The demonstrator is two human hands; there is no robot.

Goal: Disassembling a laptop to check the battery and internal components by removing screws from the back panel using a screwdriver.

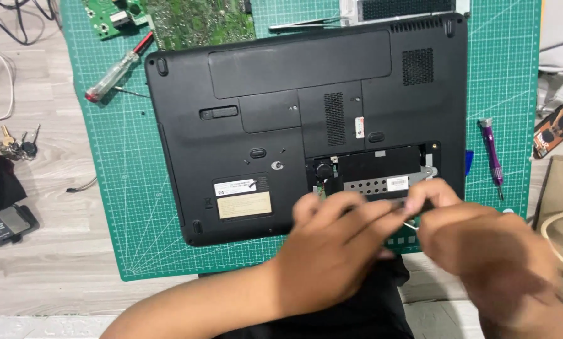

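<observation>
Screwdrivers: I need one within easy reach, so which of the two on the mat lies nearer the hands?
The purple screwdriver, right of the laptop and close to the right hand. The red-and-clear one lies at the far upper left corner.

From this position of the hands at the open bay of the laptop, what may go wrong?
1. Both hands, left and right, work blurred over the open drive bay; a slip might scratch the exposed parts inside.
2. The purple screwdriver lies close to the right hand and may be knocked off the green cutting mat.
</observation>
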